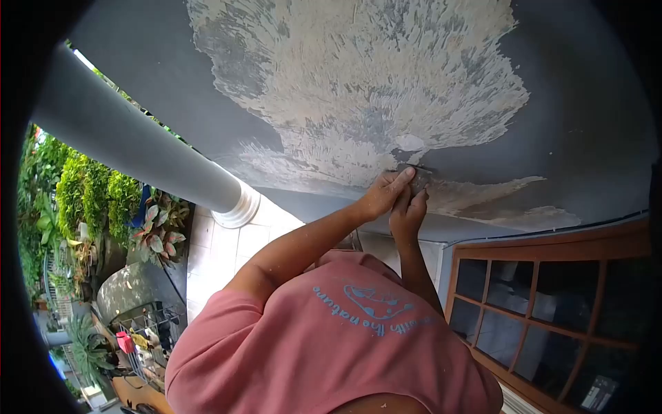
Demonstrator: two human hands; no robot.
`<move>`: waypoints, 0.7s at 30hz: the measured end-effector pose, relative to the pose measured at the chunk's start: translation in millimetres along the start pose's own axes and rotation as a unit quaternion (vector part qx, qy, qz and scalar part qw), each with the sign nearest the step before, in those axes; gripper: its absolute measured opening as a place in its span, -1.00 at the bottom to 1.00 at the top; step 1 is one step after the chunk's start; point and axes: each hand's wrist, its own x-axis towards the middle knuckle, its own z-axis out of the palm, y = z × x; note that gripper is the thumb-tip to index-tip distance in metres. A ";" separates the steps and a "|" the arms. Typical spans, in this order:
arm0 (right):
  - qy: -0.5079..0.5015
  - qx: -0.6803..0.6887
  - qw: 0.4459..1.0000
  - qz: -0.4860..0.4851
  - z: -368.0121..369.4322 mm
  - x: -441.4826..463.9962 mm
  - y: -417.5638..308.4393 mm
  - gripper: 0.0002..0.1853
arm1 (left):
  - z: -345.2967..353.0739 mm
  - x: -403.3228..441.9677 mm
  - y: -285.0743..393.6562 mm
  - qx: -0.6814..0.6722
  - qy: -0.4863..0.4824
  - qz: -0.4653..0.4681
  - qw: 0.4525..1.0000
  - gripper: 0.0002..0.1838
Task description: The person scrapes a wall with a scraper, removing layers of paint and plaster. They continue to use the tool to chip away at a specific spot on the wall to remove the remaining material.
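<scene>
Torso clad in a dusty-pink T-shirt [310, 359], softly creased, with a rounded neckline [386, 390]. Across the chest, between neckline and lower edge, curves light-blue lettering [378, 327] (the words "with the nature" are legible), accompanied by a light-blue outline drawing [372, 300]. Short, loose sleeve [214, 328] ending above the elbow; forearms [314, 233] and hands [386, 195] bare

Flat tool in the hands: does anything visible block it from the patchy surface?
Nothing visible stands in the way. The left hand and right hand hold the flat tool close by the patchy surface; they hide part of it, so I cannot tell whether its edge touches.
</scene>
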 end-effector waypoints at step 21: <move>0.017 0.012 0.999 -0.039 5.9 -7.3 2.5 -0.62 | 3.7 -4.5 -11.0 -0.066 0.001 0.006 0.998 -0.35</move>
